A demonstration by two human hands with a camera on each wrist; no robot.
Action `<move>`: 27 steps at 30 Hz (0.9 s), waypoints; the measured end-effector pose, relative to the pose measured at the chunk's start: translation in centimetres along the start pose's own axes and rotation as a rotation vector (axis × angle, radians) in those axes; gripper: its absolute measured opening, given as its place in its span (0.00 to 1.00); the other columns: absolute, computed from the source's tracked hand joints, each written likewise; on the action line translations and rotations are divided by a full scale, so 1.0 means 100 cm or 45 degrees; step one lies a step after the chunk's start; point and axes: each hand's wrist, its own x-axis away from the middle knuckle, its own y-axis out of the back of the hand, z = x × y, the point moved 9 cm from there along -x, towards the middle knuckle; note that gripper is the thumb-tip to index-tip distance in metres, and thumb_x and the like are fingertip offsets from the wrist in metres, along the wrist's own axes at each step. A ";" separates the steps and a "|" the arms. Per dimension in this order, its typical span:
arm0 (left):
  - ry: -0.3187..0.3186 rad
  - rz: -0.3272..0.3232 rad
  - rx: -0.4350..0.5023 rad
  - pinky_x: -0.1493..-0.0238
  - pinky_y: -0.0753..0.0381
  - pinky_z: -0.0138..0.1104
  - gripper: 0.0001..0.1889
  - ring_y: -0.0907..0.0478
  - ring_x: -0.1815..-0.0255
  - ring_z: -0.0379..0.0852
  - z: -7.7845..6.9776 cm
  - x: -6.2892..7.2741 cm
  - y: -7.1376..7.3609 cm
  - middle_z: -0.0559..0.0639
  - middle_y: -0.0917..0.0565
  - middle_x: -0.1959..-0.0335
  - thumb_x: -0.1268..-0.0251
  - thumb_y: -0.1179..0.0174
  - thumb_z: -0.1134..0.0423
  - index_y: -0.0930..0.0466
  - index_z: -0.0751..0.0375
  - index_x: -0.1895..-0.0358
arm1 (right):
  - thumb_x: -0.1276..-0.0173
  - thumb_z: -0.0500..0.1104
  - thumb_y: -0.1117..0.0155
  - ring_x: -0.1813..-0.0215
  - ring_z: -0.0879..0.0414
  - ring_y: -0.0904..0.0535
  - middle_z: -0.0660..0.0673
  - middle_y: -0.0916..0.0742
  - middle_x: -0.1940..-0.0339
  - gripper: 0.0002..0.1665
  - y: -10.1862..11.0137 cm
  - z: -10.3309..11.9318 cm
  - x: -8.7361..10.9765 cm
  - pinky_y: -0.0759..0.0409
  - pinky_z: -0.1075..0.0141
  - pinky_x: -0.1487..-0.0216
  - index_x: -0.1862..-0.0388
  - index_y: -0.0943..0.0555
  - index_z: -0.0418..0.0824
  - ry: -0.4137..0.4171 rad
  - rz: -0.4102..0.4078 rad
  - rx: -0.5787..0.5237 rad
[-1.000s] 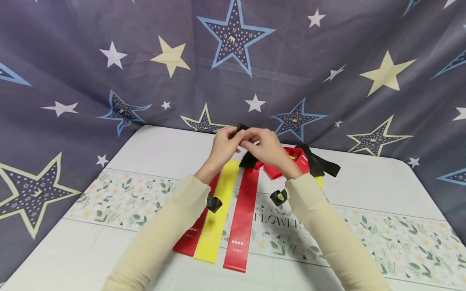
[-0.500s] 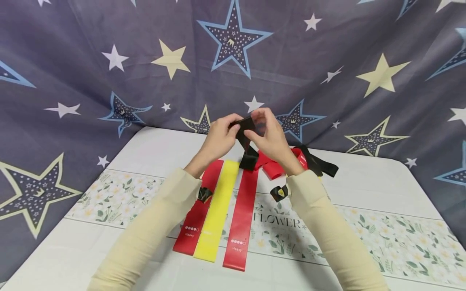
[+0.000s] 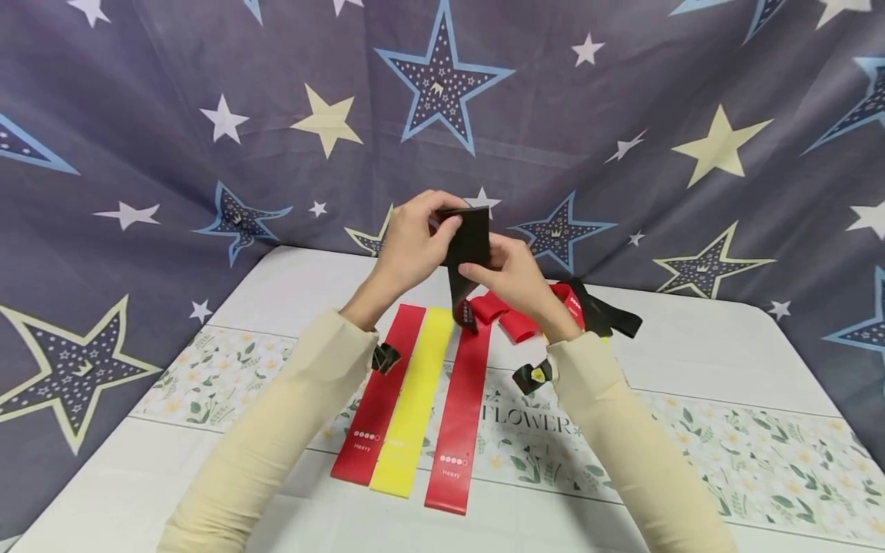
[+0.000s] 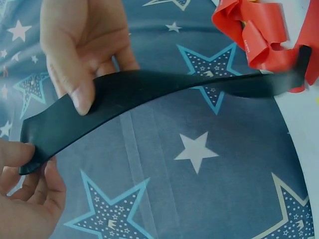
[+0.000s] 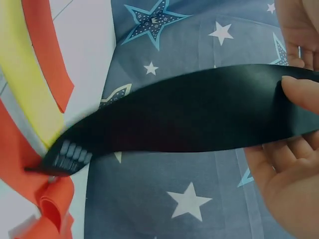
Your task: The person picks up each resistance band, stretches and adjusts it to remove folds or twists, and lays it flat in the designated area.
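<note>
A black resistance band [image 3: 472, 242] hangs from both hands above the far part of the table. The left hand [image 3: 418, 234] pinches its upper end between thumb and fingers. Lower down, the right hand [image 3: 513, 276] grips the band's side, thumb on the near face. In the left wrist view the band [image 4: 114, 97] stretches twisted from the hands towards the table. Blurred pale print shows near the band's lower end in the right wrist view, where the right hand [image 5: 281, 184] has fingers beneath it.
On the white table [image 3: 207, 476] lie a flat red band [image 3: 376, 403], a yellow band [image 3: 412, 403] and another red band [image 3: 459, 418], side by side. Behind the right forearm sits a tangle of red bands [image 3: 518, 324] and a black band [image 3: 611, 311]. A starry cloth [image 3: 276, 153] hangs behind.
The black band has come up out of the tangle, and more of it hangs free. The left hand has risen; the right hand rose, then shifted lower along the band.
</note>
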 end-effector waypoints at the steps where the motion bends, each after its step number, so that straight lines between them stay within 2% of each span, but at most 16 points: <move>1: -0.007 -0.015 0.007 0.63 0.21 0.39 0.09 0.21 0.68 0.51 -0.001 -0.001 0.001 0.60 0.17 0.62 0.36 0.44 0.73 0.18 0.68 0.56 | 0.37 0.31 0.38 0.57 0.43 0.14 0.31 0.15 0.54 0.21 0.000 -0.002 0.001 0.17 0.63 0.54 0.44 0.24 0.29 -0.009 -0.001 -0.013; 9: -0.027 -0.095 0.021 0.64 0.23 0.35 0.08 0.22 0.68 0.49 -0.004 -0.005 0.008 0.58 0.17 0.63 0.37 0.42 0.71 0.16 0.66 0.57 | 0.37 0.30 0.39 0.55 0.42 0.15 0.31 0.15 0.53 0.21 -0.005 -0.017 0.017 0.18 0.57 0.49 0.44 0.24 0.30 -0.084 -0.014 -0.054; 14: -0.039 -0.137 0.022 0.66 0.25 0.32 0.08 0.22 0.69 0.48 -0.007 -0.010 0.011 0.57 0.16 0.64 0.39 0.40 0.71 0.15 0.66 0.59 | 0.37 0.30 0.40 0.54 0.43 0.16 0.31 0.16 0.51 0.22 -0.009 -0.036 0.033 0.19 0.56 0.48 0.42 0.24 0.31 -0.156 -0.010 -0.068; 19: -0.045 -0.181 0.020 0.68 0.26 0.31 0.07 0.22 0.71 0.47 -0.009 -0.014 0.014 0.57 0.15 0.66 0.40 0.39 0.70 0.14 0.65 0.60 | 0.37 0.32 0.39 0.56 0.47 0.16 0.33 0.15 0.51 0.21 -0.017 -0.062 0.059 0.19 0.57 0.48 0.44 0.23 0.32 -0.284 -0.020 -0.054; 23: -0.024 -0.173 0.033 0.68 0.27 0.31 0.07 0.22 0.72 0.47 -0.008 -0.014 0.013 0.57 0.15 0.68 0.40 0.38 0.69 0.14 0.65 0.60 | 0.37 0.33 0.38 0.57 0.51 0.17 0.35 0.15 0.52 0.20 -0.029 -0.078 0.083 0.19 0.63 0.50 0.45 0.22 0.33 -0.398 -0.006 -0.085; 27: 0.014 -0.157 0.037 0.68 0.27 0.31 0.08 0.22 0.72 0.46 -0.003 -0.013 0.010 0.57 0.15 0.68 0.40 0.38 0.69 0.14 0.64 0.59 | 0.36 0.34 0.39 0.60 0.54 0.17 0.34 0.15 0.53 0.20 -0.043 -0.084 0.104 0.20 0.66 0.56 0.45 0.23 0.31 -0.448 0.055 -0.115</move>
